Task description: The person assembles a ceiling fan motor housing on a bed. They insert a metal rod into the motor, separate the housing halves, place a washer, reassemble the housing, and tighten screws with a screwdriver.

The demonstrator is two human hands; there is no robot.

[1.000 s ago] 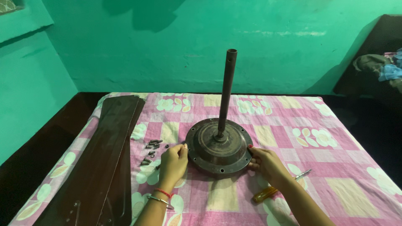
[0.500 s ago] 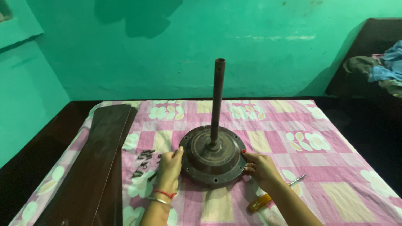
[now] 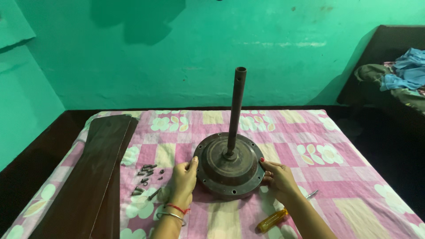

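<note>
A round rusty-brown fan motor housing (image 3: 228, 164) with an upright rod (image 3: 237, 110) rising from its centre rests on a pink checked floral cloth (image 3: 310, 146). My left hand (image 3: 182, 179) grips the housing's left rim, a red thread and metal bangle on its wrist. On the opposite rim, my right hand (image 3: 276, 177) holds the right edge. Both hands touch the housing's sides.
Dark brown fan blades (image 3: 95, 172) lie stacked along the cloth's left side. Several small screws (image 3: 147, 176) are scattered left of my left hand. A yellow-handled screwdriver (image 3: 280, 216) lies near my right forearm. Clothes are piled at far right (image 3: 400, 73).
The view has shifted a little and the housing now sits nearer the frame's centre. Both hands stay on the housing's rim.
</note>
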